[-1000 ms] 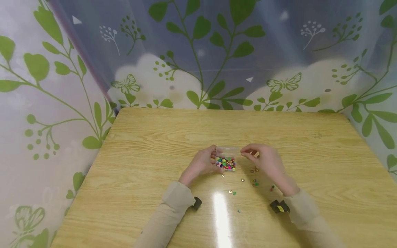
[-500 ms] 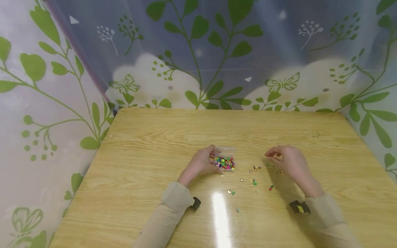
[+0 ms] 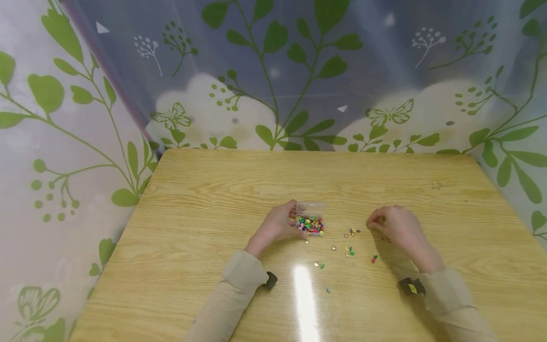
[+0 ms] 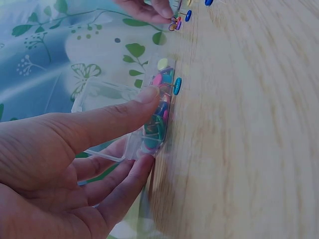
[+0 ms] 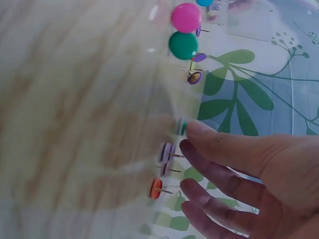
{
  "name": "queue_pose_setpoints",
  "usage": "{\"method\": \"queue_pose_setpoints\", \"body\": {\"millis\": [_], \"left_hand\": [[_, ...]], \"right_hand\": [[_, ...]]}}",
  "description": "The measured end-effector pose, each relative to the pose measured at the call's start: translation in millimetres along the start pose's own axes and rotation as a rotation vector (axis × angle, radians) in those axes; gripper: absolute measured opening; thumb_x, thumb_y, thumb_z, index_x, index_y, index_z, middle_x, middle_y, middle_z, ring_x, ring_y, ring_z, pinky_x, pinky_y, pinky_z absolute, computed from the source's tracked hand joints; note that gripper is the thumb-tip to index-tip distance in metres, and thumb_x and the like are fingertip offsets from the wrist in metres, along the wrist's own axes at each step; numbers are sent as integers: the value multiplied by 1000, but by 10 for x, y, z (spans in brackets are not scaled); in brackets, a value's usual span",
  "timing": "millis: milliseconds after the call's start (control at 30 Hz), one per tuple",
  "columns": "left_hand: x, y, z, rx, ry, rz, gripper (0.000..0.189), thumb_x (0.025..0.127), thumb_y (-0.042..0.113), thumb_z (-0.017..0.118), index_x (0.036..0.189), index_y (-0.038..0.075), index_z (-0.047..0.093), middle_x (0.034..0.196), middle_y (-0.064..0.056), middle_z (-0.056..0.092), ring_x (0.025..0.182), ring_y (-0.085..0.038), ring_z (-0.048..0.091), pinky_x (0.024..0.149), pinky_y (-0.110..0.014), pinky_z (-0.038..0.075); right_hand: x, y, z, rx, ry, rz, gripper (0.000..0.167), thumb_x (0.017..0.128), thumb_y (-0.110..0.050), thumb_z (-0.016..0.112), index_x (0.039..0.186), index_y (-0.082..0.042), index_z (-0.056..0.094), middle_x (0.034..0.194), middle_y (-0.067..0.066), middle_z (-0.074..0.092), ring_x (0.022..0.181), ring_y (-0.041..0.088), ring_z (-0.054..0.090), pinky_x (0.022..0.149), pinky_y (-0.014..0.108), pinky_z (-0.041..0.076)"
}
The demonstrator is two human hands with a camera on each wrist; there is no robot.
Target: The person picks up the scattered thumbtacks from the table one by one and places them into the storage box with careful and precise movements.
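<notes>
My left hand (image 3: 278,222) holds a small clear plastic box (image 4: 158,130) of multicoloured thumbtacks (image 3: 309,225). Its thumb lies along the front side and the fingers are behind, while the clear lid (image 3: 311,208) stands raised. In the left wrist view a teal thumbtack (image 4: 177,86) shows beside the box. To the right, my right hand (image 3: 397,227) is low at the table. Its thumb and forefinger pinch at a green thumbtack (image 5: 181,126), seen in the right wrist view. Below those fingertips are pale purple thumbtacks (image 5: 165,153) and an orange thumbtack (image 5: 156,189).
Loose thumbtacks lie scattered on the wooden table (image 3: 222,190) between the hands, among them a green one (image 3: 322,266) and a gold-coloured one (image 3: 334,248). A leaf-patterned curtain (image 3: 278,95) hangs behind the table's far edge. Black wrist straps (image 3: 412,286) show under the sleeves.
My right hand has moved right, away from the box, and then lowered to the thumbtacks on the table. The left hand keeps holding the box in place.
</notes>
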State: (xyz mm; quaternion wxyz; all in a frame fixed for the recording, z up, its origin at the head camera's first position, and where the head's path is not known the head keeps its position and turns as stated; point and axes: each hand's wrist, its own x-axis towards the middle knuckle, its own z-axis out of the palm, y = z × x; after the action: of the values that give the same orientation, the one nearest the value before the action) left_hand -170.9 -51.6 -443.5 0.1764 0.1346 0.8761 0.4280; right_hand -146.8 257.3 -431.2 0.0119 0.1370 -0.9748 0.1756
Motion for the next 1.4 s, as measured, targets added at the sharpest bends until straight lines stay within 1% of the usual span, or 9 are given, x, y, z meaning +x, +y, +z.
{"method": "queue_pose_setpoints", "body": {"millis": [133, 233, 333, 433, 667, 933, 1033, 1200, 1400], "left_hand": [[-6, -6, 0, -7, -1, -3, 58, 76, 12, 90, 126, 10, 60, 126, -15, 62, 112, -30, 66, 95, -40, 55], [-11, -5, -6, -11, 0, -3, 57, 76, 12, 90, 125, 10, 60, 126, -15, 62, 112, -30, 65, 95, -40, 55], [-14, 1, -11, -8, 0, -5, 58, 76, 12, 90, 125, 10, 60, 125, -14, 63, 111, -29, 65, 95, -40, 55], [-14, 5, -18, 5, -1, -2, 57, 76, 12, 90, 124, 9, 60, 124, -14, 63, 110, -28, 66, 95, -39, 55], [-16, 1, -26, 13, -2, -3, 56, 77, 13, 90, 124, 9, 60, 124, -15, 63, 109, -28, 66, 94, -40, 55], [-3, -3, -9, 10, 1, 1, 60, 75, 14, 91, 127, 9, 60, 126, -15, 64, 110, -28, 66, 96, -40, 54], [3, 3, -8, 15, 1, -1, 61, 75, 15, 91, 127, 10, 60, 126, -14, 65, 110, -28, 66, 96, -41, 54], [26, -5, -6, 12, -2, -4, 62, 74, 14, 91, 127, 10, 60, 127, -14, 65, 110, -28, 67, 94, -38, 56], [37, -16, -2, 0, 0, -14, 62, 74, 12, 91, 127, 10, 60, 127, -14, 64, 109, -27, 67, 94, -37, 56]], "right_hand": [[13, -22, 1, 17, 45, -4, 3, 93, -10, 73, 94, -9, 74, 88, 12, 76, 47, 10, 44, 46, 28, 36], [32, -64, -1, 21, 83, -22, 3, 93, -10, 72, 96, -8, 72, 92, 14, 76, 49, 14, 53, 46, 30, 39], [58, -128, 11, 26, 96, -40, 5, 93, -14, 73, 95, -9, 72, 91, 13, 77, 61, 21, 67, 53, 35, 48], [76, -206, 37, 47, 91, -47, 5, 92, -14, 75, 95, -10, 74, 89, 10, 76, 73, 27, 71, 59, 39, 52], [146, -431, 136, 70, 100, -94, 5, 89, -14, 78, 93, -12, 76, 84, 2, 75, 74, 20, 70, 62, 36, 53], [254, -721, 249, 96, 144, -148, 7, 88, -18, 79, 91, -13, 78, 82, 2, 75, 65, 13, 66, 58, 30, 52], [291, -790, 288, 106, 153, -152, 7, 87, -20, 80, 91, -14, 78, 82, 1, 75, 64, 11, 65, 54, 26, 48], [315, -828, 334, 140, 153, -166, 8, 88, -17, 80, 94, -13, 80, 86, 2, 77, 65, 12, 66, 48, 22, 42], [279, -728, 266, 134, 160, -127, 10, 90, -14, 77, 99, -13, 80, 92, 4, 77, 71, 17, 69, 54, 25, 49]]}}
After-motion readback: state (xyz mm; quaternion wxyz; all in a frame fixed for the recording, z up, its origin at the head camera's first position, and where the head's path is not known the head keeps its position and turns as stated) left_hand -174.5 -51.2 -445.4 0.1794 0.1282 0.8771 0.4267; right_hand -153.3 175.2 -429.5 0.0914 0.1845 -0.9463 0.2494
